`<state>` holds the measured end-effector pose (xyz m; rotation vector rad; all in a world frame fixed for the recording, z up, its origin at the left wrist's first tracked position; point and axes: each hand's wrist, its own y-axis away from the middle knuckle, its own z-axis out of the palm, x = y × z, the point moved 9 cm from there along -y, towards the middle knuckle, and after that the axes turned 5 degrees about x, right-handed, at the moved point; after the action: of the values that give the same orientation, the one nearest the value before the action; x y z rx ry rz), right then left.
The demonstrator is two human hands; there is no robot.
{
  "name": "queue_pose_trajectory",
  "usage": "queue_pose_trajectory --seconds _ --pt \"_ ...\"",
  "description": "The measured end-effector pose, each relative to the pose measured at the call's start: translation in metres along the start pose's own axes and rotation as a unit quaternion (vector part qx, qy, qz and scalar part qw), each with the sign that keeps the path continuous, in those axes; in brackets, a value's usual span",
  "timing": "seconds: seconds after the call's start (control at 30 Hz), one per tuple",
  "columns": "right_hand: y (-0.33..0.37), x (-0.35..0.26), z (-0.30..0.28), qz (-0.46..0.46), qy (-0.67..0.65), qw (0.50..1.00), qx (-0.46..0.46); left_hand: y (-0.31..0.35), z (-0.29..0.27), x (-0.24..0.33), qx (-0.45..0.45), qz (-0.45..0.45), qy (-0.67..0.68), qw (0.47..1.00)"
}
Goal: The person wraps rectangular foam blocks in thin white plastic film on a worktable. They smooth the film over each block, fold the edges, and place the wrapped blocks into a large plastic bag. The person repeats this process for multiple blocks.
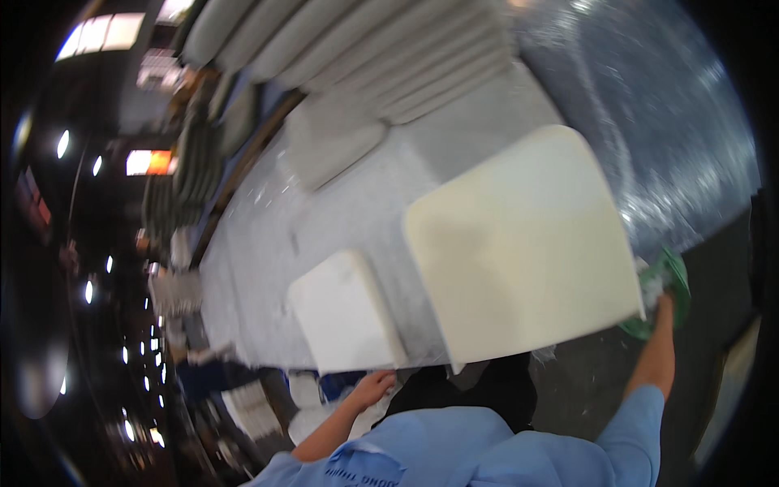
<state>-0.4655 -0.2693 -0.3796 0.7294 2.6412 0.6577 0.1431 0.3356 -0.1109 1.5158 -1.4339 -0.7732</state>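
A large cream-coloured foam cushion [527,243], a rounded square, lies flat at the table's front edge. Left of it rests a smaller white foam cushion [345,312]. My left hand [375,390] is just below the front edge by the smaller cushion; its fingers look loosely curled, with nothing visible in them. At the right, my right hand [665,299] reaches into a green plastic bag [677,280] with whitish, clear-looking material in its mouth. The bag hides the fingers of that hand.
The wide table [251,284] has a pale, shiny covering. Several grey cushions [389,49] stand in a row at the back, and a flat pale cushion [329,138] lies before them. Clear plastic film [649,122] covers the right side. Stacked cushions [174,296] stand farther left.
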Motion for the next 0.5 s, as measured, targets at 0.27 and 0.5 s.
queue_pose_trajectory --seconds 0.27,0.5 --pt "0.122 -0.095 -0.052 -0.12 -0.259 0.958 -0.027 0.008 -0.039 -0.073 0.084 0.057 0.116 0.988" --pt "0.322 -0.193 -0.173 -0.365 0.032 0.844 0.391 -0.065 -0.132 -0.144 0.128 0.081 0.322 0.934"
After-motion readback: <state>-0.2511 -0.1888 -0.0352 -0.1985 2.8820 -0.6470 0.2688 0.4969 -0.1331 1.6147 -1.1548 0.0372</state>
